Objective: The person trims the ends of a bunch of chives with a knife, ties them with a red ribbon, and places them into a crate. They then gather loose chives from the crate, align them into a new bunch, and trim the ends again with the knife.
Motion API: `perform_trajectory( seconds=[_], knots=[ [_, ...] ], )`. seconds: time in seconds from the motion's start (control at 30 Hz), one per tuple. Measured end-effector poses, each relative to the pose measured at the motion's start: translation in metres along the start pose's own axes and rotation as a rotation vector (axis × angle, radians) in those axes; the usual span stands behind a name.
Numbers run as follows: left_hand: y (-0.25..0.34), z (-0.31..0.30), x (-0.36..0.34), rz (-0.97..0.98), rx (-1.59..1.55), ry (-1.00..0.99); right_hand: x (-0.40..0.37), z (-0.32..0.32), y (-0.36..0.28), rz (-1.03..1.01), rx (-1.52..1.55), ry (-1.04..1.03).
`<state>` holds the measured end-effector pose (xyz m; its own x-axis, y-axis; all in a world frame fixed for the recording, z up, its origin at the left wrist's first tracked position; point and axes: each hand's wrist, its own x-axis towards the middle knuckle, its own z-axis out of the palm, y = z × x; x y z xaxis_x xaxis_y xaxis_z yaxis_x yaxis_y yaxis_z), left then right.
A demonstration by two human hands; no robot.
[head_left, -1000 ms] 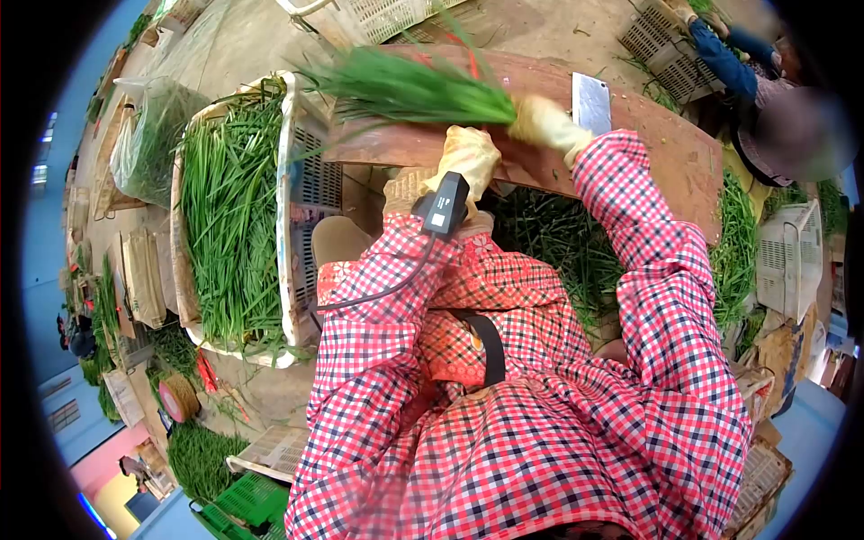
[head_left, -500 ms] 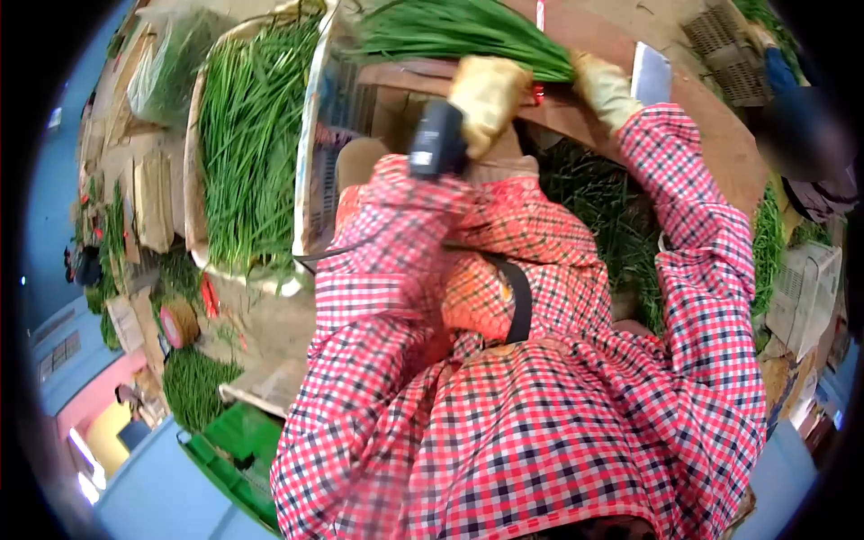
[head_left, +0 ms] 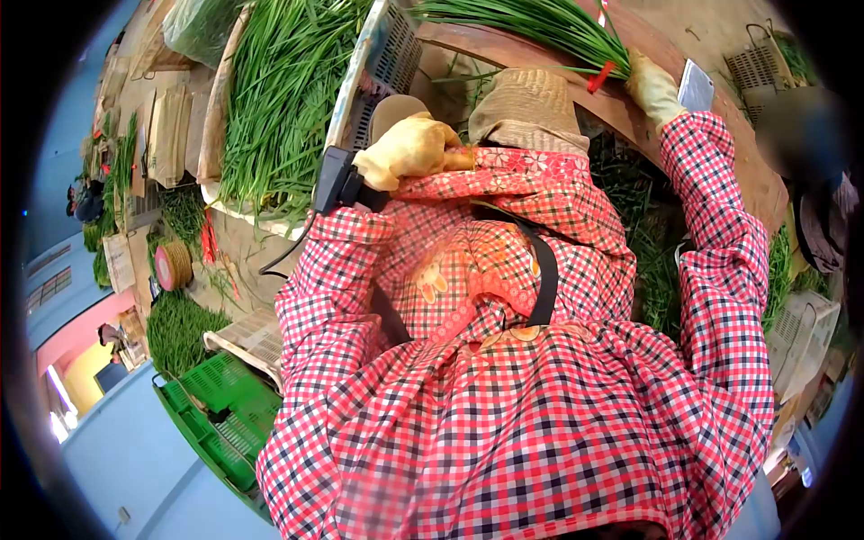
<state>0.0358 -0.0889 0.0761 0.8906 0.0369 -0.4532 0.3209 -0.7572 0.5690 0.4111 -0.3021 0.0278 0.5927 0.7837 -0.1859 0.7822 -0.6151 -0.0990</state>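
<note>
Vegetable-packing workshop — bunch of greens at a wooden bench, heaped crate, green basket, spool of twine

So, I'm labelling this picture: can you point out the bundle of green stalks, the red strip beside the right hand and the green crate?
Bundle of green stalks (head_left: 551,31): head view, mid-stalk.
Red strip (head_left: 600,77): head view, middle of the strip.
Green crate (head_left: 247,387): head view, its perforated part.

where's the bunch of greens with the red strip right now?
Head view, top, right of centre: the bunch of greens lies across the wooden board, its gathered end at the gloved right hand, beside the red strip.
</note>
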Motion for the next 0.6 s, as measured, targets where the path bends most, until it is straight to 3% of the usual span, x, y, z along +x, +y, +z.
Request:
perform_trajectory(
  seconds=[0.07,0.1,0.17,0.3,0.37,0.4,0.43,0.5,0.57,0.6],
  knots=[
    [0.006,-0.012,-0.01,-0.095,-0.17,-0.114,0.003,-0.002,0.0,0.001,0.024,0.003],
    [0.016,-0.024,-0.016,-0.289,-0.346,-0.056,0.002,-0.004,-0.004,0.011,0.026,0.005],
    [0.006,-0.042,-0.024,-0.349,-0.493,0.253,0.002,-0.006,-0.006,0.015,0.016,0.015],
    [-0.034,-0.085,-0.043,-0.203,-0.326,0.909,0.009,0.0,-0.004,-0.008,-0.018,0.05],
    [-0.076,-0.115,-0.052,0.025,-0.368,1.116,0.01,0.003,-0.006,-0.018,-0.013,0.076],
    [-0.054,-0.13,-0.061,-0.124,-0.225,1.201,0.008,0.002,-0.007,-0.027,-0.007,0.097],
    [-0.069,-0.146,-0.056,0.073,-0.227,1.282,0.008,0.001,-0.01,-0.034,-0.001,0.12],
    [-0.05,-0.157,-0.056,-0.119,-0.271,1.331,0.007,-0.004,-0.015,-0.007,0.035,0.104],
    [-0.046,-0.149,-0.044,-0.374,0.046,1.057,0.007,-0.004,-0.011,0.043,0.104,0.044],
    [-0.076,-0.138,-0.029,-0.429,0.241,0.862,0.006,-0.005,-0.012,0.085,0.131,0.032]
  ],
)
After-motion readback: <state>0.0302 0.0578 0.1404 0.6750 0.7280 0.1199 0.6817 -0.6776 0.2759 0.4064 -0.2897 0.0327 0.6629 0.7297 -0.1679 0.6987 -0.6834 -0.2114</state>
